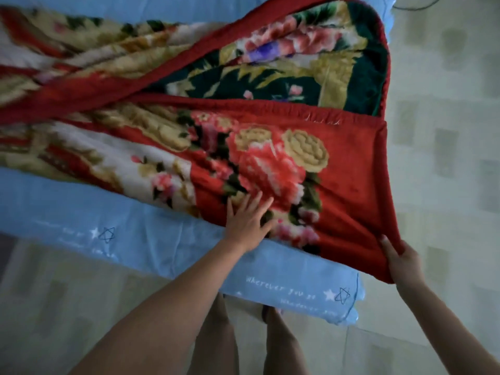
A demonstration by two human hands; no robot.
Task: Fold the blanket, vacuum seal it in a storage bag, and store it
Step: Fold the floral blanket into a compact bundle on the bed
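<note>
A thick red blanket (270,158) with pink and gold flowers lies across the bed, partly folded, showing a dark green underside at the upper right. My left hand (247,221) presses flat on its near edge with fingers spread. My right hand (400,262) grips the blanket's red corner, which hangs over the bed's right end.
The bed carries a light blue sheet (151,239) printed with stars and script. Pale tiled floor (446,131) lies to the right and in front. My bare legs (243,345) stand against the bed's near corner. A dark cable (416,6) lies on the floor at the top right.
</note>
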